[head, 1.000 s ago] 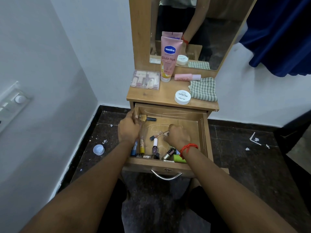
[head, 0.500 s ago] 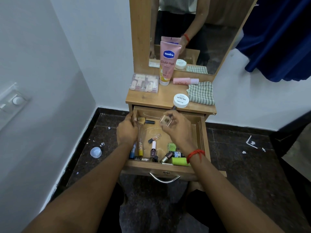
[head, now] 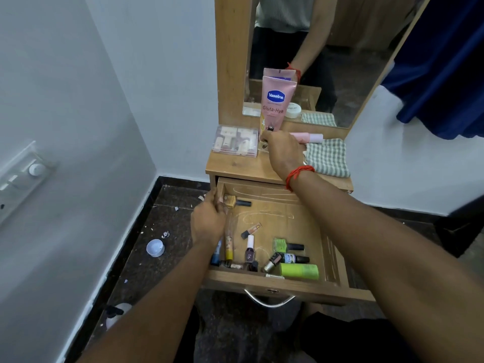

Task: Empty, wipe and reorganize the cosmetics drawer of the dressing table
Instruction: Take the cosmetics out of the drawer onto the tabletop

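Observation:
The wooden drawer (head: 288,285) of the dressing table is pulled out. Several nail polish bottles and tubes lie in it, among them a gold bottle (head: 231,201), a green polish bottle (head: 281,244) and a lime-green tube (head: 300,270). My left hand (head: 208,222) grips the drawer's left wall. My right hand (head: 281,150) is up over the tabletop (head: 235,166), at the foot of the pink Vaseline tube (head: 276,100). It is closed on a small bottle (head: 269,128) that my fingers mostly hide.
On the tabletop lie a clear cosmetics case (head: 235,141), a pink tube (head: 311,137) and a checked cloth (head: 327,157) under the mirror (head: 340,61). A white cap (head: 155,248) and a bottle (head: 115,314) lie on the dark floor at left. A blue curtain (head: 445,74) hangs at right.
My right hand picked a small bottle out of the drawer and carried it up to the tabletop beside the Vaseline tube. My left hand stayed on the drawer's left wall.

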